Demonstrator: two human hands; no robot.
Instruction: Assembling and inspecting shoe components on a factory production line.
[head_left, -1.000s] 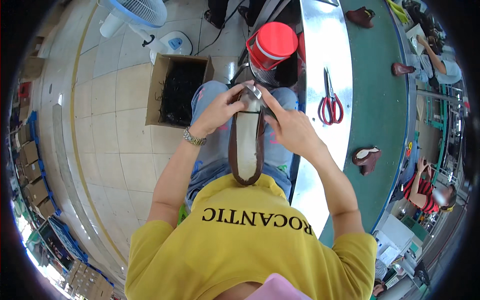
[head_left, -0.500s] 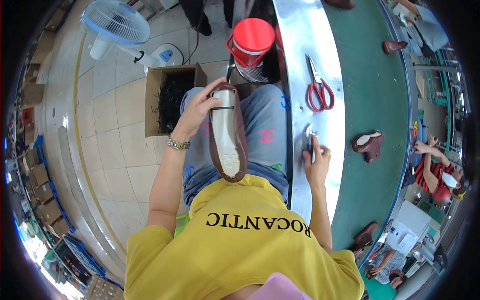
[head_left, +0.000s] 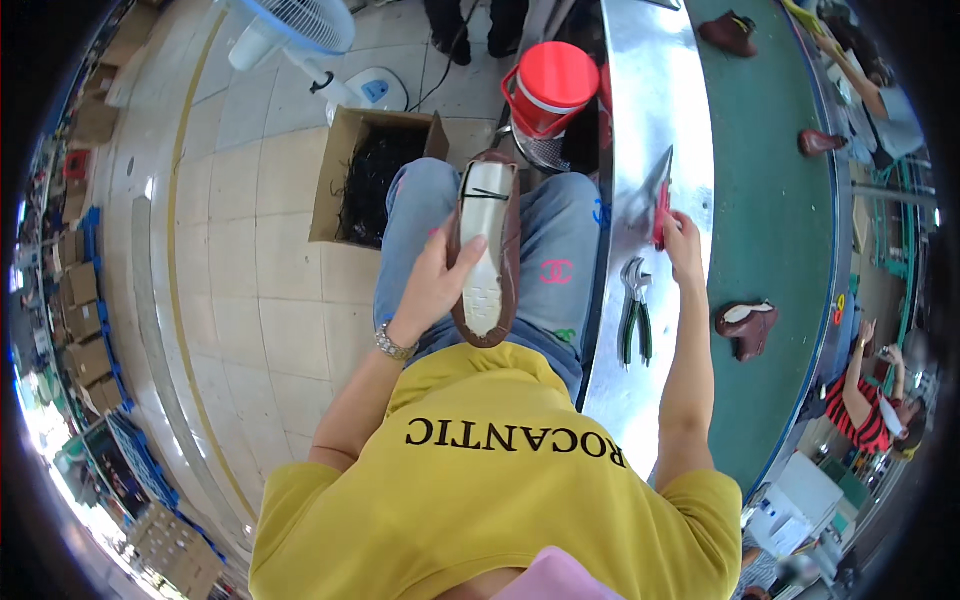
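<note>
A brown shoe (head_left: 494, 230) lies sole up over my lap, its pale inner sole facing me. My left hand (head_left: 436, 282) grips its side, with the thumb on the sole. Across the far end of the sole runs a thin black strip (head_left: 487, 194). My right hand (head_left: 684, 246) is over the metal ledge, its fingers closed round the red handles of the scissors (head_left: 664, 200). The blades point away from me. Nearer to me on the ledge lie pliers (head_left: 636, 310) with dark green handles, apart from both hands.
A carton (head_left: 335, 190) of black strips stands left of my knees. Beyond them are a red bucket (head_left: 558, 75) with a lid and a fan (head_left: 300, 25). To the right, a green conveyor belt (head_left: 755, 210) carries several brown shoes, with people working past it.
My right hand has let go of the pliers and taken the scissors farther along the ledge. My left hand has slid nearer along the shoe. The black strip now sits askew.
</note>
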